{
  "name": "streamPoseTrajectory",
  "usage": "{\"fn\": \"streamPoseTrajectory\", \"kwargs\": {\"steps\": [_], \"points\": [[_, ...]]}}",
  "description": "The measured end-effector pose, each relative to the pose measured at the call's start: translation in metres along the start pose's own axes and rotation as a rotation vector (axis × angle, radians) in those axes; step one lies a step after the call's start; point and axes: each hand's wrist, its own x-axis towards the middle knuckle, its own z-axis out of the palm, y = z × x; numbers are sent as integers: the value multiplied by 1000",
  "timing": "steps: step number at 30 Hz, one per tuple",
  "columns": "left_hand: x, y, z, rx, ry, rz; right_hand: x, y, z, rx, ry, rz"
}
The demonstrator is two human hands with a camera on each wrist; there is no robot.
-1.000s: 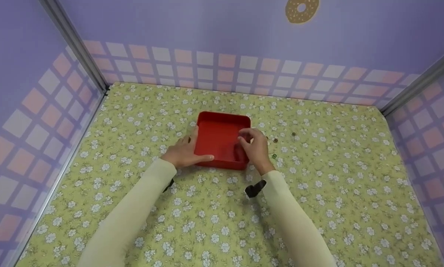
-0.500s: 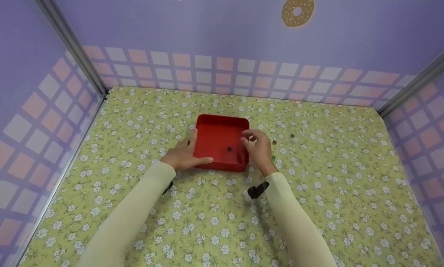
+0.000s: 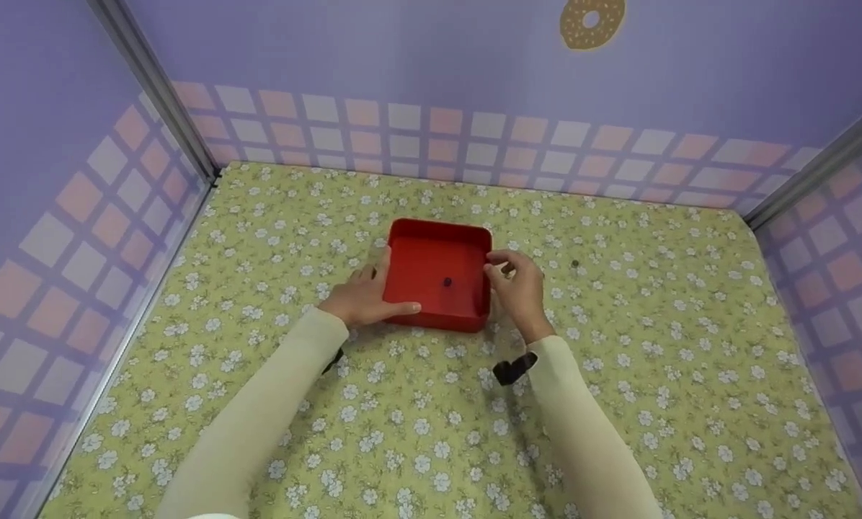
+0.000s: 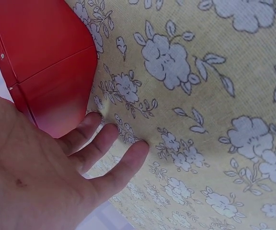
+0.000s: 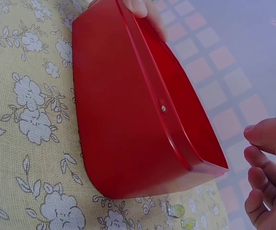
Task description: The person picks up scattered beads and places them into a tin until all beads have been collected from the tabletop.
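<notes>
Apparently gathering beads [image 5: 176,211], the person grips the red tray [image 3: 427,252] mid-frame with the left hand [image 3: 362,297]; the right hand [image 3: 520,287], fingers loosely curled, seemingly empty, should next pinch another.

This place is looking like a small walled booth [image 3: 294,43], since flat purple panels [image 3: 431,50] are meeting at straight grey metal corner posts [image 3: 158,90], a band of pink and white squares [image 3: 444,148] and a brown doughnut picture [image 3: 574,32] are decorating them, and yellow-green, white-flowered cloth [image 3: 373,447] is spreading between.
</notes>
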Motion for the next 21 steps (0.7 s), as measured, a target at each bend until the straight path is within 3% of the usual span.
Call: {"fn": "streamPoseTrajectory", "kwargs": {"steps": [21], "points": [[0,3,0,11,1,9,-3,14,-34,10,57,7]]}}
